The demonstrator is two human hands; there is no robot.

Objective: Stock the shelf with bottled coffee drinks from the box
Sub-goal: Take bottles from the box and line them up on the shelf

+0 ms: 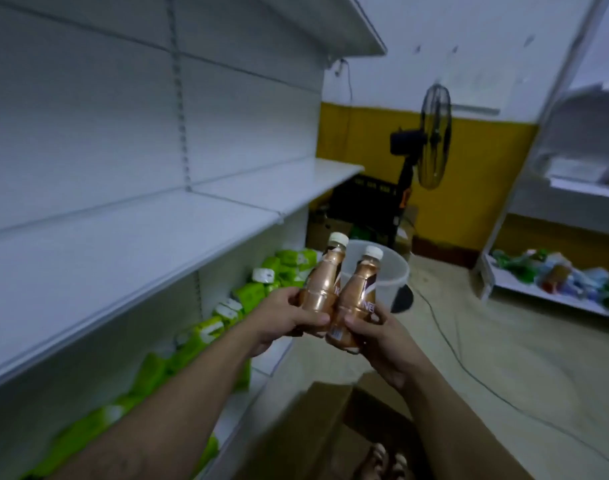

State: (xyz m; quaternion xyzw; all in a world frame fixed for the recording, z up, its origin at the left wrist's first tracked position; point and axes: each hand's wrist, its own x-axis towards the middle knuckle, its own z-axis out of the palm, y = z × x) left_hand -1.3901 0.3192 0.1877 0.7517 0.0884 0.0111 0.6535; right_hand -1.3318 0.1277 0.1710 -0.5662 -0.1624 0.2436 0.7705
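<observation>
My left hand [285,318] gripped one coffee bottle [322,282] round its base, and my right hand [379,336] gripped a second bottle [356,299] the same way, both upright with white caps, touching side by side. The white shelf [133,258] lay to the left of my hands, and the cardboard box [317,427] sat below them, near my wrists.
</observation>
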